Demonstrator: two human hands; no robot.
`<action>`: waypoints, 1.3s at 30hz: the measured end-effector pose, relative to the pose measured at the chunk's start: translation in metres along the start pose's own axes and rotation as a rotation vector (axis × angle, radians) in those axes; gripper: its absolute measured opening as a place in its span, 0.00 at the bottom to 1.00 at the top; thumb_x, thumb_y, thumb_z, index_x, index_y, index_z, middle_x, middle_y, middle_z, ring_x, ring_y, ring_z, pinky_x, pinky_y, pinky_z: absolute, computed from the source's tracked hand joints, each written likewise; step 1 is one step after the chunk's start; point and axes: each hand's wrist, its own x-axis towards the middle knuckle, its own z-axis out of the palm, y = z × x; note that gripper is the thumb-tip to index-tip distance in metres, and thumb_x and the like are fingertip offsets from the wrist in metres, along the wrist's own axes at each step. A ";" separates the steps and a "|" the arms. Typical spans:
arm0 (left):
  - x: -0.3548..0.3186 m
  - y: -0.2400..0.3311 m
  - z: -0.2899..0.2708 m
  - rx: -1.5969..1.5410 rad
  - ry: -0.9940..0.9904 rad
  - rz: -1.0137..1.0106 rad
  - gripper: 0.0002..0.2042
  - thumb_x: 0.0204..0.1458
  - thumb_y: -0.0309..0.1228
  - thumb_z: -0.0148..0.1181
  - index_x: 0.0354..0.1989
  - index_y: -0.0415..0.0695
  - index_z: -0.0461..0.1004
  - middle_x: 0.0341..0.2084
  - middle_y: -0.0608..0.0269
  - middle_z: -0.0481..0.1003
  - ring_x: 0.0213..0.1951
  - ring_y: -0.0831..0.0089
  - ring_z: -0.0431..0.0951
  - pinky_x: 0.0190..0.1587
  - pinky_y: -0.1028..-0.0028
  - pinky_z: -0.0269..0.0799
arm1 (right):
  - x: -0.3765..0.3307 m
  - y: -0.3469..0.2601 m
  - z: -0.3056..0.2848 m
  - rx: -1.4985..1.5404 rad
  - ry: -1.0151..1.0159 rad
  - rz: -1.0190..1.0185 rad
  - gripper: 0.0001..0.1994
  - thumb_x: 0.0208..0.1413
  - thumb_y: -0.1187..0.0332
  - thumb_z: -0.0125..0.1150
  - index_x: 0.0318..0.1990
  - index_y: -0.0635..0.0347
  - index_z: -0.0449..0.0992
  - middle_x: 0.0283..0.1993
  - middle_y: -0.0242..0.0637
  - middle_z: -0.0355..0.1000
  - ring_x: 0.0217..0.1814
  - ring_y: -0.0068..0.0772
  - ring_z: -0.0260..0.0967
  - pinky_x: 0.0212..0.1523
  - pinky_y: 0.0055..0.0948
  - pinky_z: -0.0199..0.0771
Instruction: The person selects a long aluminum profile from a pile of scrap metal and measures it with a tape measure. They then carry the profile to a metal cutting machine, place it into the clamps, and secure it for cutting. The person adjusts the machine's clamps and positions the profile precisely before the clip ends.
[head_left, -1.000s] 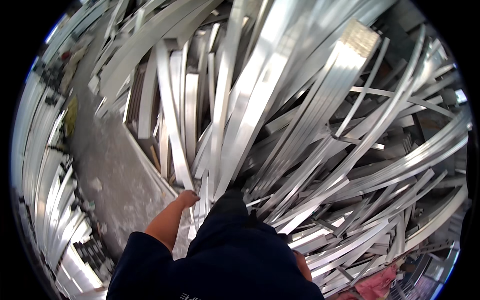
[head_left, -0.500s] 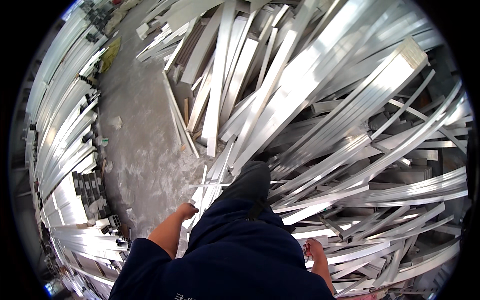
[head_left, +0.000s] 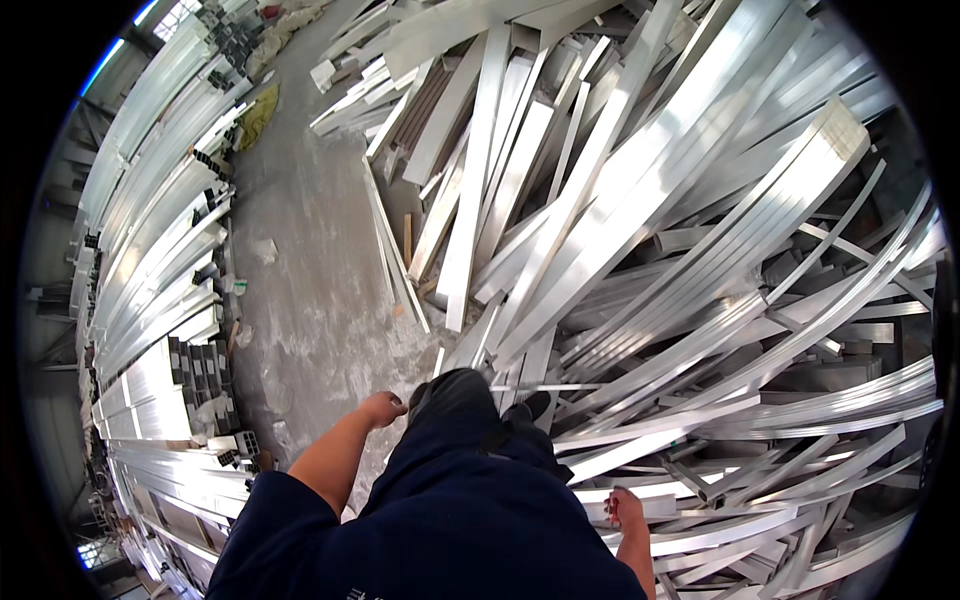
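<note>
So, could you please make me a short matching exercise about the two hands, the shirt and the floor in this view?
Column one
1. Left hand
2. Right hand
3. Shirt
4. Floor

Column two
A. Dark blue
B. Holding a small red thing
C. Grey, with pale marks
D. Just left of the dark trousers

Right pairs: 1-D, 2-B, 3-A, 4-C

Dark shirt (head_left: 430, 525) — cut off by lower edge, white lettering (head_left: 366, 594) too. Right of shirt: red item (head_left: 611, 508), partly hidden in right hand (head_left: 627, 508) — too small to identify.
</note>
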 end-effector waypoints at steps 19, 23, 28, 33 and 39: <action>0.222 -0.335 -0.193 -0.104 -0.018 0.090 0.22 0.51 0.40 0.62 0.51 0.37 0.75 0.39 0.50 0.81 0.39 0.61 0.82 0.43 0.66 0.77 | 0.070 -0.028 0.359 0.024 0.286 -0.171 0.09 0.52 0.63 0.55 0.34 0.59 0.76 0.21 0.34 0.69 0.16 0.28 0.64 0.15 0.33 0.65; 0.220 -0.507 -0.240 -0.666 0.096 -0.093 0.15 0.51 0.35 0.62 0.43 0.37 0.78 0.29 0.57 0.79 0.25 0.69 0.79 0.25 0.72 0.73 | 0.042 -0.072 0.486 -0.271 0.335 -0.224 0.11 0.52 0.65 0.57 0.39 0.59 0.77 0.22 0.33 0.70 0.17 0.25 0.64 0.15 0.31 0.64; 0.175 -0.666 -0.237 -0.967 0.241 -0.145 0.12 0.54 0.33 0.59 0.37 0.35 0.75 0.22 0.57 0.76 0.20 0.70 0.76 0.20 0.72 0.69 | 0.028 -0.143 0.581 -0.809 0.098 -0.253 0.12 0.52 0.63 0.55 0.27 0.62 0.77 0.22 0.39 0.71 0.18 0.36 0.69 0.20 0.38 0.70; 0.142 -0.723 -0.199 -1.237 0.229 -0.294 0.11 0.54 0.34 0.56 0.34 0.36 0.76 0.22 0.58 0.76 0.20 0.69 0.77 0.21 0.72 0.69 | 0.009 -0.237 0.709 -0.898 0.038 -0.348 0.16 0.52 0.60 0.55 0.39 0.62 0.80 0.26 0.41 0.74 0.21 0.38 0.72 0.23 0.39 0.72; 0.171 -0.734 -0.234 -0.800 0.215 -0.098 0.16 0.56 0.37 0.58 0.43 0.34 0.79 0.33 0.54 0.81 0.36 0.67 0.81 0.41 0.71 0.74 | 0.021 -0.303 0.854 -1.085 -0.043 -0.570 0.25 0.50 0.54 0.55 0.51 0.62 0.78 0.33 0.43 0.79 0.31 0.39 0.77 0.35 0.36 0.78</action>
